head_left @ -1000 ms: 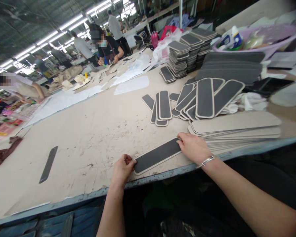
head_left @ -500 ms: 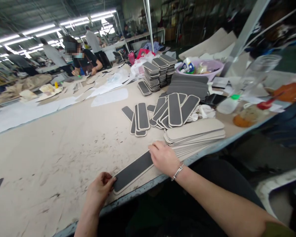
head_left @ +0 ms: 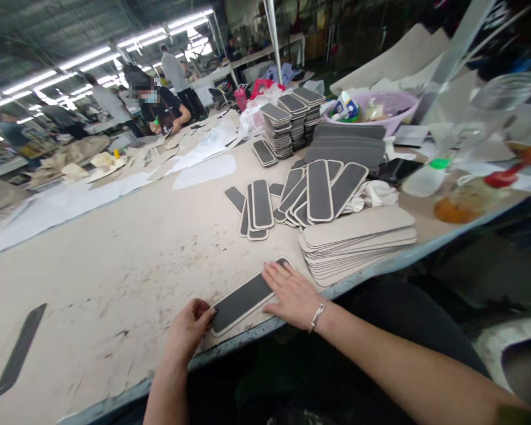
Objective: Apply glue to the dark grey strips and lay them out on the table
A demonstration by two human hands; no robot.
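We held the left end of the dark, pale-edged strip (head_left: 244, 300) between the thumb and curled fingers of our left hand (head_left: 188, 330), while our right hand (head_left: 295, 298) lay flat on its other end, fingers stretched out and thumb spread away. The strip rested slantwise on the table (head_left: 128, 265) near its front edge, beside the beige stack (head_left: 360, 227).

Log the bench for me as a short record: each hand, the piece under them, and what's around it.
Left hand: pinching one end of the panel
Right hand: spread flat over the panel's other end
Panel: dark face up, pale border, near the edge of the table
Beyond right hand: fanned pale pieces
Farther back: loose pile of bordered panels
Far left: lone dark strip
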